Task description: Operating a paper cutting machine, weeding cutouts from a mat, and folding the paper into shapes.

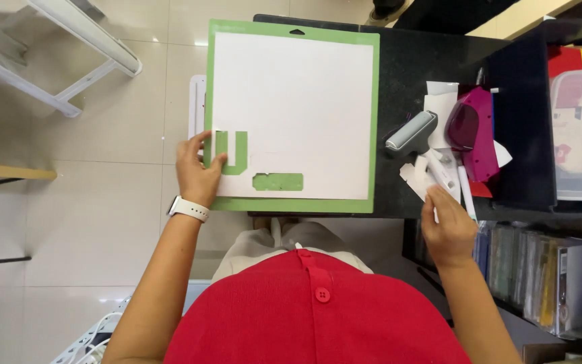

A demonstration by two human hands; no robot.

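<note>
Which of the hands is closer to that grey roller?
Right. The right hand is just below the grey roller, among paper scraps; the left hand rests across the green mat, at its left edge.

Black table (412,61), green mat (365,121), roller (411,131)

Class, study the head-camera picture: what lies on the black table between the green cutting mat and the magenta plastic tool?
In the head view, a grey roller tool lies on the black table between the green cutting mat and the magenta plastic tool, beside white paper scraps.

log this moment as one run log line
left hand: pressing green cutting mat corner | right hand: holding white paper scrap | roller: idle
</note>
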